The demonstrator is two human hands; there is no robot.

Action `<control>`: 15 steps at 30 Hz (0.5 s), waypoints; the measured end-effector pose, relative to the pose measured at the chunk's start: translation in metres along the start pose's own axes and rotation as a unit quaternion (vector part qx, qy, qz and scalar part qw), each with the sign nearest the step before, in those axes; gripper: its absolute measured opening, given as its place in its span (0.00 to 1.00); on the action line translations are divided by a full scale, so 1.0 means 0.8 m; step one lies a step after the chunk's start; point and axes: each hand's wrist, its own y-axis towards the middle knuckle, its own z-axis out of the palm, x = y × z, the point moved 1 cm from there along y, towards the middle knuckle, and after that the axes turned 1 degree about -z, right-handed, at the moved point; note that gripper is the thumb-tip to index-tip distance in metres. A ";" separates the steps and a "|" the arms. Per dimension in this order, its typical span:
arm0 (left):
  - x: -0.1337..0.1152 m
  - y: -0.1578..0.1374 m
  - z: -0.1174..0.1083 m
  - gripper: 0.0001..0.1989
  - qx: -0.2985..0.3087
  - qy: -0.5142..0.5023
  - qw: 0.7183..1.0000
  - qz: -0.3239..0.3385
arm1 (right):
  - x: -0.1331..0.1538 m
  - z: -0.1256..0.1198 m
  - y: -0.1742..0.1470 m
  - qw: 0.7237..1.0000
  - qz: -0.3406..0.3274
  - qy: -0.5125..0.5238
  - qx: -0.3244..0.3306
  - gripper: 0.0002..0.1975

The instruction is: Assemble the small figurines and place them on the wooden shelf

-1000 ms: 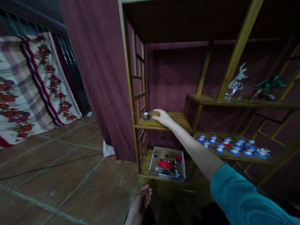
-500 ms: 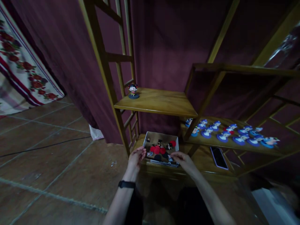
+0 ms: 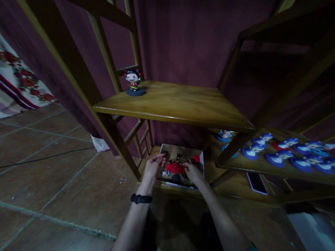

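Observation:
An open cardboard box [image 3: 202, 158] sits on the low shelf, holding red round pieces [image 3: 175, 168], small dark figurine parts and a small black-and-white figure part [image 3: 165, 173]. My left hand [image 3: 154, 166] is over the box's left side, fingertips drawn together beside a small dark part; what they hold, if anything, is unclear. Inside the box, my right hand [image 3: 193, 173] has its fingers closed at the right edge of the red pieces, and its fingertips hide whatever is between them. On the shelf above, an assembled figurine [image 3: 133, 81] with black hair stands upright on a dark round base.
The wooden middle shelf [image 3: 172, 101] overhangs the back of the box. Several blue-and-white figurines [image 3: 278, 153] stand on the right-hand shelf, with a phone [image 3: 257, 183] lying below them. A slanting wooden post [image 3: 235, 148] separates the two sides. A black cable [image 3: 47, 158] crosses the tiled floor.
The view has come closer to the shelves. My right hand has moved from the box's right front edge inward to the red pieces. My left hand has moved further over the box's left side.

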 end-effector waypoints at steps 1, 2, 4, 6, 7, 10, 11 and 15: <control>0.000 0.002 0.000 0.15 0.005 0.013 1.000 0.001 | -0.003 0.000 0.004 1.000 0.004 -0.016 -0.002 0.16; 0.002 0.003 0.000 0.15 0.009 0.026 1.000 0.001 | -0.005 0.000 0.007 1.000 0.009 -0.029 -0.004 0.16; 0.008 0.007 0.001 0.14 0.020 0.049 0.999 -0.002 | -0.008 0.003 0.010 0.999 0.012 -0.049 -0.005 0.17; 0.018 0.012 0.001 0.13 0.029 0.069 0.997 -0.007 | -0.007 0.009 0.010 0.998 -0.001 -0.062 -0.005 0.19; 0.023 0.014 0.001 0.12 0.032 0.078 0.996 -0.007 | -0.005 0.013 0.009 0.998 -0.012 -0.068 -0.004 0.21; 0.038 0.021 0.001 0.10 0.036 0.110 0.993 0.010 | 0.002 0.021 0.003 0.996 -0.030 -0.089 -0.009 0.23; 0.041 0.022 0.001 0.10 0.038 0.121 0.992 0.017 | 0.005 0.022 0.001 0.995 -0.028 -0.095 -0.016 0.23; 0.049 0.025 0.005 0.08 0.034 0.154 0.987 0.021 | 0.006 0.016 0.000 0.998 -0.012 -0.048 -0.032 0.17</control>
